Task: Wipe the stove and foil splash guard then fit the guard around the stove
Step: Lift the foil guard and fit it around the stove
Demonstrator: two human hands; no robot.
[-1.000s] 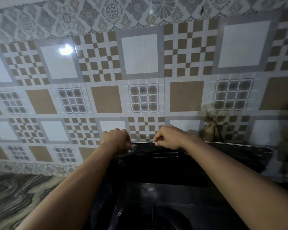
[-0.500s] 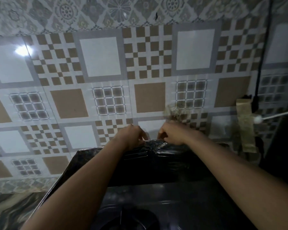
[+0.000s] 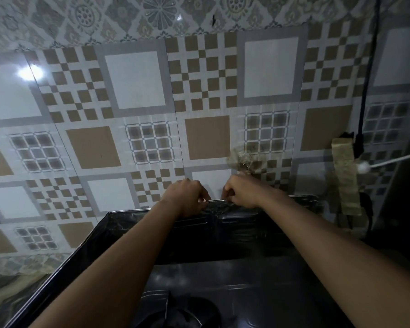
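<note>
The dark stove [image 3: 265, 287] fills the lower middle, with a burner [image 3: 187, 313] at the bottom edge. The foil splash guard [image 3: 225, 233] stands upright behind and to the left of it, looking dark and shiny. My left hand [image 3: 187, 197] and my right hand [image 3: 240, 192] are side by side at the guard's top rear edge, both pinching that rim. The two forearms cross over the stove and hide part of the guard's back panel.
A patterned tiled wall [image 3: 152, 114] rises directly behind the guard. At the right, brown tape strips [image 3: 346, 178] stick to the wall, a black cable [image 3: 367, 79] hangs down, and a white rod [image 3: 388, 160] juts in. A marbled countertop [image 3: 7, 292] shows at lower left.
The view has swung to the right and the hands have drawn closer together along the guard's top edge. The guard's left side panel has come into view.
</note>
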